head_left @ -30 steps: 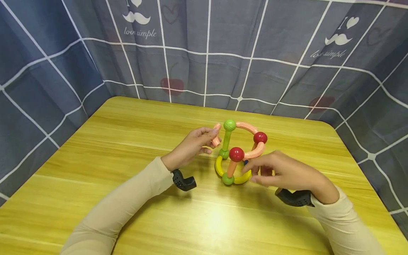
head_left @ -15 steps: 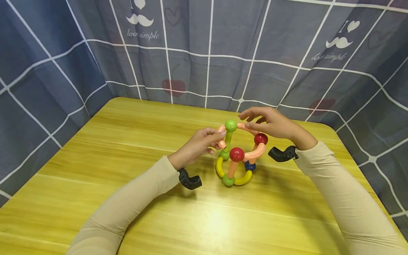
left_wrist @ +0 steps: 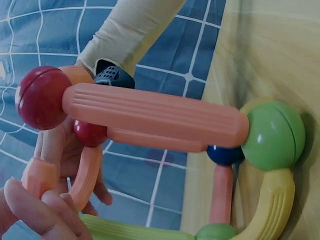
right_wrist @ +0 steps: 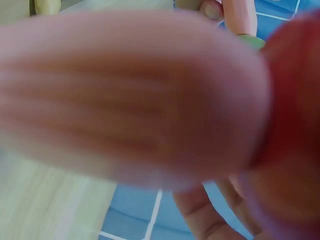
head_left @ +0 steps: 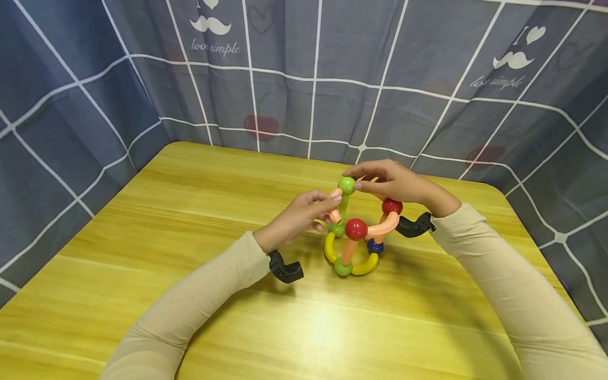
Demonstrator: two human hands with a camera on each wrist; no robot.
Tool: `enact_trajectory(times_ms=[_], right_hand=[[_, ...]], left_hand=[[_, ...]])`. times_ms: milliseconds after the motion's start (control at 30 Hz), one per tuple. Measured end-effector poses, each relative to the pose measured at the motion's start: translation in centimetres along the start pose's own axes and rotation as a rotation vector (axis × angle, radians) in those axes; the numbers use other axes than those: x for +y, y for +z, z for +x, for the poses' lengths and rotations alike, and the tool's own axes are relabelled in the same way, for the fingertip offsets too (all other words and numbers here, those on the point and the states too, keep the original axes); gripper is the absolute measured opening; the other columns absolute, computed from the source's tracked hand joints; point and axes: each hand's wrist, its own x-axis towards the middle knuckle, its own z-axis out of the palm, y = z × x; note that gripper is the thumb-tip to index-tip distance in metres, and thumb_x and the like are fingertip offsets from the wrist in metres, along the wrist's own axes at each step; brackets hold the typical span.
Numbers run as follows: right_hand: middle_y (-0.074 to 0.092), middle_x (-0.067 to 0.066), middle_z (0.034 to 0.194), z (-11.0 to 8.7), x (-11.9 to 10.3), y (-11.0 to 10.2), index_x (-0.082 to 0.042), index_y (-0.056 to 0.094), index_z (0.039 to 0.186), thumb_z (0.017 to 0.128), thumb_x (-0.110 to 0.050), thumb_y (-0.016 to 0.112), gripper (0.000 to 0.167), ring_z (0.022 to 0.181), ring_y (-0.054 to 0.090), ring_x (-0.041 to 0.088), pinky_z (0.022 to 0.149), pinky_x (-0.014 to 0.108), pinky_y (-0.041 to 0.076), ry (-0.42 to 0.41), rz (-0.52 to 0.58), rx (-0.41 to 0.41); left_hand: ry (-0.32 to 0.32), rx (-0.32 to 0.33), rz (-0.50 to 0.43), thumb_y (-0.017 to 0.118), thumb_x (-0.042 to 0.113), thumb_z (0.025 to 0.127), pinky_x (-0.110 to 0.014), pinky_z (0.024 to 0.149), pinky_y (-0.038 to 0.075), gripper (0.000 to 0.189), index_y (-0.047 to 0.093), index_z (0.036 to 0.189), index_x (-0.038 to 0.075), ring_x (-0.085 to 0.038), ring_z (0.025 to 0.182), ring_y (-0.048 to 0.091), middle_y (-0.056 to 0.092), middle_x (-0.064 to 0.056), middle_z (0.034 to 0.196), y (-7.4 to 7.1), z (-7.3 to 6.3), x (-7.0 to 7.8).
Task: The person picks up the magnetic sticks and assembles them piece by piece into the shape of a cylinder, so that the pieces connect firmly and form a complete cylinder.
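My left hand (head_left: 299, 216) pinches a curved pink magnetic rod (head_left: 335, 215) between thumb and fingers. The rod's upper end meets the upper green ball (head_left: 347, 184), though contact is hard to confirm. Around that ball, my right hand (head_left: 401, 182) has its thumb and fingertips, reaching over from the right. The ball tops an upright green rod (head_left: 344, 206) of a ball-and-rod frame. Red balls (head_left: 356, 229) sit on its other upper corners, with a curved pink rod (head_left: 385, 226) between them. In the right wrist view a blurred pink rod (right_wrist: 125, 95) hides most of the right hand.
The frame stands on the wooden table (head_left: 228, 195). Its base has yellow curved rods (head_left: 366, 265), a blue ball (head_left: 375, 247) and green balls (head_left: 343, 267). A grey-blue checked curtain (head_left: 285, 100) hangs behind the table and along its sides.
My right hand has risen from beside the frame's base to the upper green ball. My left hand has carried the curved pink rod rightward to that ball.
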Motion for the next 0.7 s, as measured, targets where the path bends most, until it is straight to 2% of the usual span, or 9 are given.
enact_trajectory(times_ms=[67, 133, 267, 367, 433, 467, 533, 633, 700], right_hand=[[0.071, 0.017, 0.136, -0.5, -0.4, -0.1, 0.003, 0.067, 0.141, 0.107, -0.001, 0.065, 0.035, 0.114, 0.068, 0.020, 0.094, 0.024, 0.054, -0.009, -0.012, 0.054], [0.073, 0.016, 0.132, -1.4, -0.9, 0.0, 0.002, 0.071, 0.136, 0.106, 0.002, 0.065, 0.031, 0.113, 0.067, 0.014, 0.095, 0.021, 0.052, -0.060, -0.043, 0.144], [0.079, 0.009, 0.114, -3.6, -2.1, 0.7, -0.001, 0.079, 0.118, 0.099, 0.009, 0.070, 0.023, 0.101, 0.069, 0.009, 0.088, 0.019, 0.053, -0.277, -0.102, 0.291], [0.078, 0.005, 0.105, -4.9, -2.7, 1.8, -0.005, 0.081, 0.111, 0.103, -0.009, 0.075, 0.011, 0.087, 0.067, 0.011, 0.078, 0.019, 0.053, -0.433, -0.137, 0.295], [0.077, 0.003, 0.103, -5.4, -2.8, 2.7, -0.007, 0.081, 0.111, 0.105, -0.028, 0.075, 0.022, 0.082, 0.065, 0.011, 0.072, 0.019, 0.053, -0.492, -0.161, 0.276], [0.076, 0.002, 0.102, -5.5, -2.8, 3.2, -0.008, 0.081, 0.111, 0.106, -0.036, 0.074, 0.029, 0.079, 0.064, 0.011, 0.069, 0.018, 0.052, -0.505, -0.177, 0.271], [0.076, 0.002, 0.102, -5.6, -2.8, 4.0, -0.008, 0.081, 0.111, 0.106, -0.041, 0.071, 0.034, 0.077, 0.063, 0.010, 0.063, 0.016, 0.052, -0.509, -0.192, 0.270], [0.077, 0.002, 0.104, -5.7, -2.6, 4.7, -0.009, 0.081, 0.110, 0.104, -0.030, 0.076, 0.023, 0.090, 0.069, 0.014, 0.063, 0.017, 0.055, -0.486, -0.181, 0.285], [0.078, 0.002, 0.105, -5.9, -2.6, 5.0, -0.008, 0.081, 0.110, 0.105, -0.030, 0.076, 0.022, 0.093, 0.068, 0.014, 0.064, 0.016, 0.055, -0.475, -0.178, 0.310]], left_hand=[[-0.001, -0.018, -0.020, 0.056, 0.030, 0.115, -0.027, 0.072, 0.049, 0.028, 0.066, 0.104, 0.006, -0.013, 0.084, 0.060, 0.068, 0.002, 0.088, -0.1, -0.1, 0.1], [-0.008, -0.034, -0.055, 0.055, 0.030, 0.114, -0.025, 0.073, 0.050, 0.029, 0.067, 0.097, 0.009, -0.012, 0.084, 0.062, 0.069, 0.003, 0.090, -0.2, -0.3, 0.1], [-0.026, -0.067, -0.144, 0.055, 0.023, 0.111, -0.019, 0.072, 0.053, 0.023, 0.068, 0.099, 0.009, -0.010, 0.086, 0.065, 0.070, 0.003, 0.094, -0.2, -0.6, 0.2], [-0.040, -0.098, -0.183, 0.054, 0.020, 0.112, -0.016, 0.072, 0.054, 0.021, 0.068, 0.107, 0.005, -0.009, 0.088, 0.067, 0.072, 0.002, 0.097, -0.3, -0.7, 0.2], [-0.051, -0.107, -0.196, 0.053, 0.020, 0.113, -0.015, 0.072, 0.055, 0.021, 0.066, 0.111, 0.004, -0.008, 0.088, 0.068, 0.071, 0.001, 0.099, -0.3, -0.7, 0.2], [-0.056, -0.110, -0.201, 0.053, 0.019, 0.114, -0.014, 0.072, 0.055, 0.021, 0.066, 0.113, 0.003, -0.008, 0.088, 0.069, 0.071, 0.001, 0.098, -0.3, -0.7, 0.2], [-0.067, -0.110, -0.207, 0.053, 0.019, 0.114, -0.014, 0.072, 0.055, 0.020, 0.065, 0.114, 0.003, -0.007, 0.087, 0.069, 0.071, 0.001, 0.098, -0.4, -0.6, 0.2], [-0.072, -0.114, -0.202, 0.053, 0.018, 0.114, -0.014, 0.071, 0.054, 0.017, 0.063, 0.114, 0.004, -0.007, 0.087, 0.069, 0.070, 0.001, 0.097, -0.3, -0.6, 0.2], [-0.070, -0.118, -0.192, 0.053, 0.018, 0.113, -0.014, 0.071, 0.053, 0.017, 0.062, 0.114, 0.004, -0.007, 0.088, 0.069, 0.071, 0.002, 0.097, -0.2, -0.5, 0.2]])
